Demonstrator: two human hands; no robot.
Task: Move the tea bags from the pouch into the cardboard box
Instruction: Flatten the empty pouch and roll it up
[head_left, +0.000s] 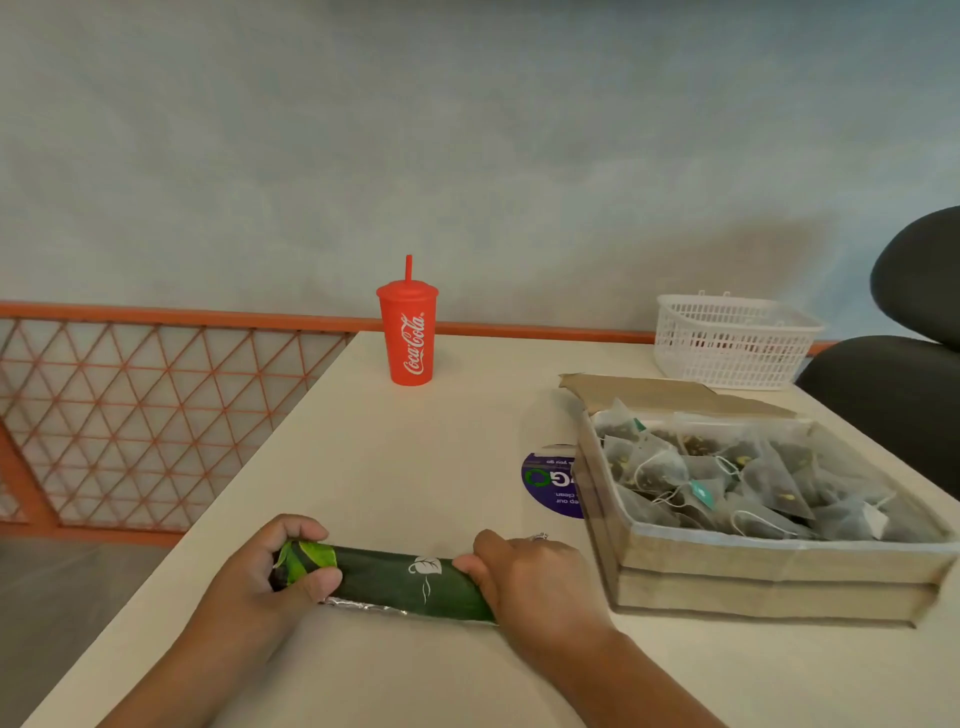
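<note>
We see both hands, left (280, 566) and right (524, 577), gripping the ends of a rolled dark green foil pouch (400, 582) on the pale desk (441, 426), beside the open cardboard box (769, 571) full of pyramid tea bags (727, 478).

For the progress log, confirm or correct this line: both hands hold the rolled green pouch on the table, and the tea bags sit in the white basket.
Wrong in one point: the tea bags sit in the cardboard box, not the white basket, as the head view shows. The left hand and right hand do hold the rolled green pouch on the table.
</note>
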